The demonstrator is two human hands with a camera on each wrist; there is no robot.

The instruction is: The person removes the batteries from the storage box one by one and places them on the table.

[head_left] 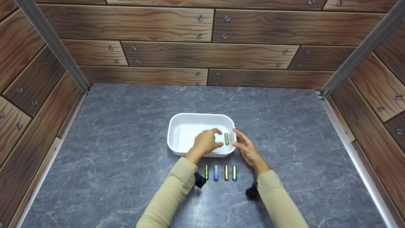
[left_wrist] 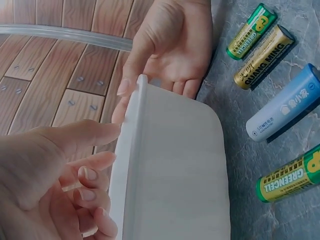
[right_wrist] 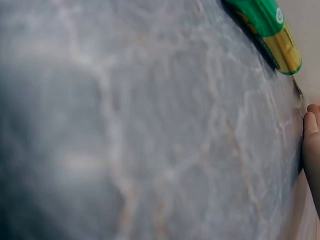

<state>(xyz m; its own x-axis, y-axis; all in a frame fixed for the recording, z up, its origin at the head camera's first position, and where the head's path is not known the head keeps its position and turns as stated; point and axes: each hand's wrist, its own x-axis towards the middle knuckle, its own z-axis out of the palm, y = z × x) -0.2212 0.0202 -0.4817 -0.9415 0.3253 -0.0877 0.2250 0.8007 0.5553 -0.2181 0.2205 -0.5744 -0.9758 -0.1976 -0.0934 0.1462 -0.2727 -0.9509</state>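
Observation:
A white plastic tub (head_left: 180, 134) rests on the dark marbled tabletop. Inside it, near its right end, is a gold-and-green battery (head_left: 226, 138). My left hand (head_left: 206, 141) is over the tub, thumb and forefinger spread apart just left of that battery; nothing is between them. At the tub's right end is my right hand (head_left: 249, 152), thumb and forefinger tips at the rim. In the left wrist view, its other fingers (left_wrist: 191, 89) are low beside the tub's corner. A green-and-gold battery (right_wrist: 285, 47) shows in the right wrist view.
In front of the tub several batteries lie in a row: a green-and-gold one (head_left: 206, 172), a blue one (head_left: 216, 173), a gold-and-black one (head_left: 226, 172) and another green-and-gold one (head_left: 234, 173). Wood-patterned panels (head_left: 164, 55) enclose the table's back and sides.

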